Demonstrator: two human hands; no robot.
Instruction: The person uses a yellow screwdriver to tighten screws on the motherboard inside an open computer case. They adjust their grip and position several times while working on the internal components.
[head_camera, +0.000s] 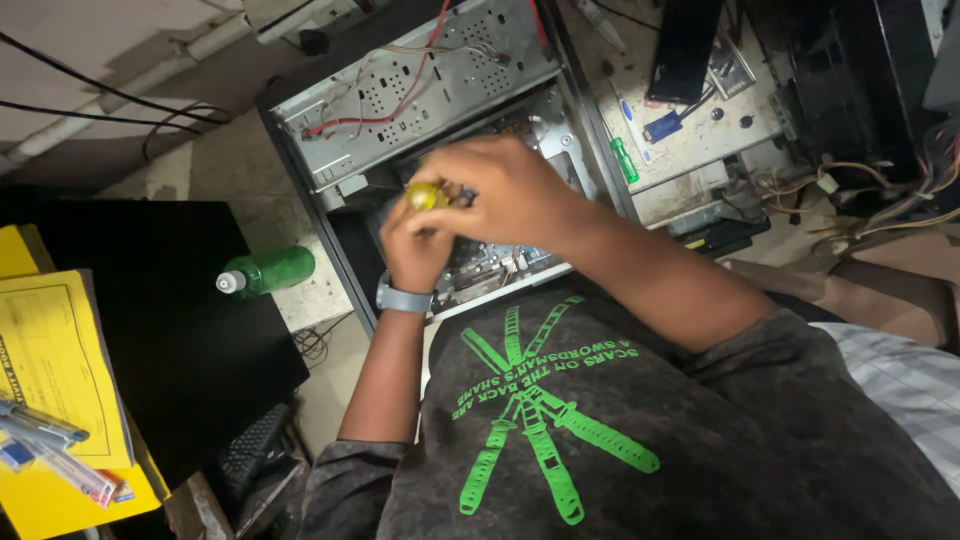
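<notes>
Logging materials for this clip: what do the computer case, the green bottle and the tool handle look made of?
Computer case: looks like bare sheet metal, dull grey with punched holes. Green bottle: likely translucent glossy plastic with a white cap. Tool handle between left hand and right hand: probably clear yellow plastic.

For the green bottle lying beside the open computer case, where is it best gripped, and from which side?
Probably around the middle of its body, from above. The green bottle lies on its side on the bench, white cap towards the black panel, so its round flank faces up; the cap end is narrower.
</notes>
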